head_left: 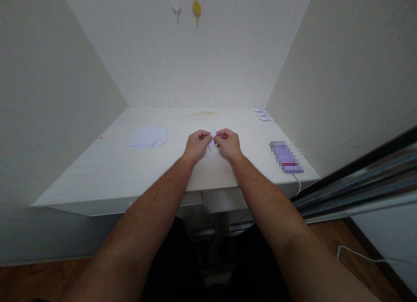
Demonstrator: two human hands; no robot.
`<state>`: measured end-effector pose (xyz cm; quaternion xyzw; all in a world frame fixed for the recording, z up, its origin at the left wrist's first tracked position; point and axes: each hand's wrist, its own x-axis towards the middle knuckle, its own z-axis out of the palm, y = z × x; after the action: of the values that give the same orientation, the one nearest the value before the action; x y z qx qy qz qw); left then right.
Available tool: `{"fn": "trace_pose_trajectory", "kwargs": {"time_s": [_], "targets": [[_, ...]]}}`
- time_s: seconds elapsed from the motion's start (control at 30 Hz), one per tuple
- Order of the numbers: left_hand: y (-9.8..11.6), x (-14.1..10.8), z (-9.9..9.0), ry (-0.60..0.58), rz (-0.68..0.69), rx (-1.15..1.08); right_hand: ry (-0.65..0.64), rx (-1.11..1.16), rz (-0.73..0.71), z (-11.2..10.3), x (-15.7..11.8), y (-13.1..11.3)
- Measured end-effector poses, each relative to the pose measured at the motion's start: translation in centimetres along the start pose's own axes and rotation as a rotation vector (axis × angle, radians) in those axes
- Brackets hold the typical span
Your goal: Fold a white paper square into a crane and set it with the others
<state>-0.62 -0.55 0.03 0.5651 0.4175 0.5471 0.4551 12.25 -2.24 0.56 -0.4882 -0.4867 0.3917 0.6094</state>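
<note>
Fingers of the left hand (197, 145) and right hand (229, 144), pinched closed, hold a narrow folded white paper piece (213, 132) between them, its long axis running forward, neither hand nearer.

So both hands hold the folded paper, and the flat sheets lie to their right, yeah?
Not quite: the left hand and right hand do hold the folded paper, but the head view shows the flat sheets to their left, not their right.
</note>
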Motion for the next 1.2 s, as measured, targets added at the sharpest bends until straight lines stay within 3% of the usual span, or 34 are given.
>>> {"fn": "trace_pose_trajectory", "kwargs": {"time_s": [0.4,0.87,1.2], "targets": [[0.7,-0.3,0.0,0.033,0.037,0.243,-0.014,-0.167,-0.072,-0.3,0.1,0.4],[0.0,-0.1,-0.3,-0.015,0.049,0.137,-0.092,-0.035,-0.026,-0.3,-0.1,0.1],[0.4,-0.4,-0.2,-0.032,0.061,0.169,-0.023,-0.036,-0.02,0.0,-0.4,-0.6]]}}
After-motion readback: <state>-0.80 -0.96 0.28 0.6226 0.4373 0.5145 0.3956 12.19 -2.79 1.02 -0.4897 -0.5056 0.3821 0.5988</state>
